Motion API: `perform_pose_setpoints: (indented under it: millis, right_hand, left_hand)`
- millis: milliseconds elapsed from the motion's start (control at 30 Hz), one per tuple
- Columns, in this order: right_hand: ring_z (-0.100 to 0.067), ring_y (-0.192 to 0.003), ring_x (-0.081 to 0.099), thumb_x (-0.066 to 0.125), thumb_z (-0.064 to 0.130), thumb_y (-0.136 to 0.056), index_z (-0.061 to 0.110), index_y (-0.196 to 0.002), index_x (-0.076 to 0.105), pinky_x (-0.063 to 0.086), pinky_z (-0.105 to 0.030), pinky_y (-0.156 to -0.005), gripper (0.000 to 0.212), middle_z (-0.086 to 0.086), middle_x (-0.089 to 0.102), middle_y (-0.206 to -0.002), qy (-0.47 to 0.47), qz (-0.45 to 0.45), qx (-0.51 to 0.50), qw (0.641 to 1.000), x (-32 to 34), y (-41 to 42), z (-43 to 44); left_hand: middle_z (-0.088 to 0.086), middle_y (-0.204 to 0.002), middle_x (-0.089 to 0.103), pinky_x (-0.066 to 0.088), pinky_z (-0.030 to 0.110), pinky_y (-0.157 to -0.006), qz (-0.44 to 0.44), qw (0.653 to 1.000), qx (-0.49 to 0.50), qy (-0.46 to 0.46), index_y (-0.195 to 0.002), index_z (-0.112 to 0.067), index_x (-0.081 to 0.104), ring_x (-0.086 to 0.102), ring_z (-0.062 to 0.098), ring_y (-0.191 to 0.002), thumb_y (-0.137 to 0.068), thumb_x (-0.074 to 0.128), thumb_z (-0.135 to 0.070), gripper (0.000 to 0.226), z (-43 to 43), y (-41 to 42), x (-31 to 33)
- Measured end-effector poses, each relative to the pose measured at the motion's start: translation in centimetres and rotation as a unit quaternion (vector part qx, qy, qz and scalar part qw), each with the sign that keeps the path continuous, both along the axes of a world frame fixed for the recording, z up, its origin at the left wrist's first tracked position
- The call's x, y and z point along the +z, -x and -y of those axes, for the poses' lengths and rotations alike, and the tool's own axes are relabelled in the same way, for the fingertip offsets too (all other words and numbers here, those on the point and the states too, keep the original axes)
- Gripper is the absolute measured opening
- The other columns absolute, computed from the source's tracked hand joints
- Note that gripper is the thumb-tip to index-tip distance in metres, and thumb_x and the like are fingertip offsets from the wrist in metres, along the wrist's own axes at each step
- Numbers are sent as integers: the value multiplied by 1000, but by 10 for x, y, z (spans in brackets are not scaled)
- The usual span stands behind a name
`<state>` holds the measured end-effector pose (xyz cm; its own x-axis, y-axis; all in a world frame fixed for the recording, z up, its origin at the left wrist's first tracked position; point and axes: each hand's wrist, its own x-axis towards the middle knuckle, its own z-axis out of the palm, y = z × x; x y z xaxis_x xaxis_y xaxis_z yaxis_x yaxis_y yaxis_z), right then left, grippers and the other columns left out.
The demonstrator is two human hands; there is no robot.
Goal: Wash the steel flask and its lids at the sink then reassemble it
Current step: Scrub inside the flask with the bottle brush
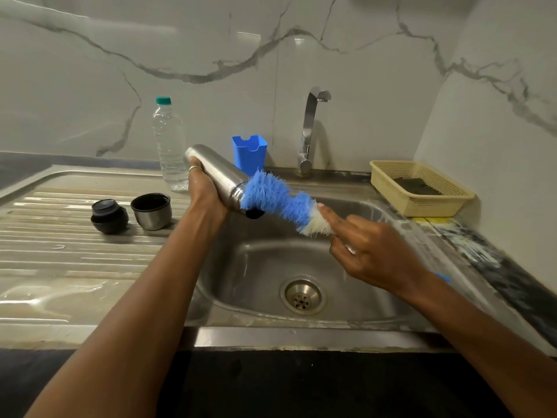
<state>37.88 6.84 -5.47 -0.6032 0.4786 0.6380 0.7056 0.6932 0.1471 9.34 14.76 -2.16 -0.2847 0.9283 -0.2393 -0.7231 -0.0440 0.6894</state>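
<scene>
- Nearest, in the lower middle of the frame, the sink (241, 297) lay under both arms, its drain (302, 296) uncovered.
- The right hand (373, 254), right of centre, gripped the handle of the bottle brush (277, 197). Its fingers were curled round the handle and the index finger was stretched along the white bristles. The handle itself was blurred.
- The brush's blue head sat at the mouth of the steel flask (220, 173), its tip inside as far as I could tell. By my reading the inside scrub was under way and not finished.
- The left hand (205, 191), at centre, held the flask tilted over the basin, mouth toward the right. It was wrapped round the body from below, and one ringed finger showed curled over the top.
- At middle left, on the wet draining board (75, 251), the cup lid (151, 211) stood mouth up just beside the dark stopper (109, 215). Whether either was washed could not be told — rinsing and reassembly looked to be left.
- Farther back stood a plastic bottle (170, 143) near the flask's base, a blue holder (249, 153) and the tap (310, 131). No stream was visible from the tap.
- At the right a cream basket (422, 188) sat on the counter, apart from the work.
- Nothing blocked the basin — only the plastic bottle stood close to the flask's swing.
</scene>
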Motion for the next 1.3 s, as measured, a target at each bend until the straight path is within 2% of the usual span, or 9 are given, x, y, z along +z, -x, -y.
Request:
perform_pose_setpoints:
  millis: [200,333,433,500,633,733,967,1200,1300]
  right_hand:
    - [-14,-50,46,48,28,-98,15,-151,45,43,-33,-37,55,-3,54,-76,-60,118,-2,991,-3,15,6]
    - [-15,-48,47,49,27,-98,14,-150,47,46,-34,-41,54,-1,55,-72,-2,12,-12,1000,-2,11,5]
    - [-11,-53,47,47,29,-96,15,-151,46,46,-32,-48,57,3,54,-69,59,-55,-41,996,-1,7,4]
    - [-5,-52,43,44,31,-95,16,-152,46,41,-27,-51,59,5,54,-67,94,-73,-60,991,-2,6,2]
    - [1,-47,41,44,29,-95,19,-151,47,32,-19,-50,57,7,55,-62,128,-73,-78,986,-2,5,0]
    - [-2,-46,44,51,24,-96,16,-149,49,33,-16,-48,53,3,60,-65,141,-48,-84,985,-4,6,1]
    - [-8,-52,46,46,32,-92,21,-145,51,47,-31,-49,54,10,49,-65,143,38,-46,988,-6,20,17]
    - [-9,-54,52,46,33,-92,20,-146,51,51,-33,-51,56,4,61,-68,129,4,-26,991,2,19,16]
    - [-7,-54,51,46,32,-93,15,-147,51,42,-20,-51,57,1,65,-73,133,-61,-18,989,7,22,16]
  left_hand:
    - [10,-89,70,56,31,-55,-53,998,28,-5,-128,-7,56,71,23,-72,-103,42,-58,59,-3,-1,3]
    - [8,-72,73,57,29,-49,-9,999,32,-27,-114,-8,61,73,21,-59,-100,45,-61,57,0,-5,5]
    - [13,-94,74,64,46,-67,26,997,47,-51,-119,-9,60,76,31,-81,-98,48,-63,58,-3,-5,5]
    - [12,-91,74,63,50,-74,34,996,56,-52,-108,-11,61,76,32,-83,-99,48,-62,53,-4,-4,5]
    - [11,-98,74,62,48,-82,36,993,99,-53,-104,-14,61,75,30,-91,-98,50,-61,49,-4,-1,5]
    - [9,-95,74,63,42,-74,31,990,126,-45,-100,-15,60,75,26,-83,-100,50,-58,45,-5,0,6]
    - [11,-104,75,63,39,-74,-6,985,166,-43,-102,-16,57,76,27,-90,-100,49,-58,43,-11,1,2]
    - [6,-101,69,60,33,-70,-51,981,188,-24,-105,-20,47,72,20,-84,-104,43,-54,33,-7,0,6]
    - [5,-103,65,59,34,-75,-80,977,197,-31,-110,-24,42,69,19,-85,-105,41,-53,30,-8,-2,5]
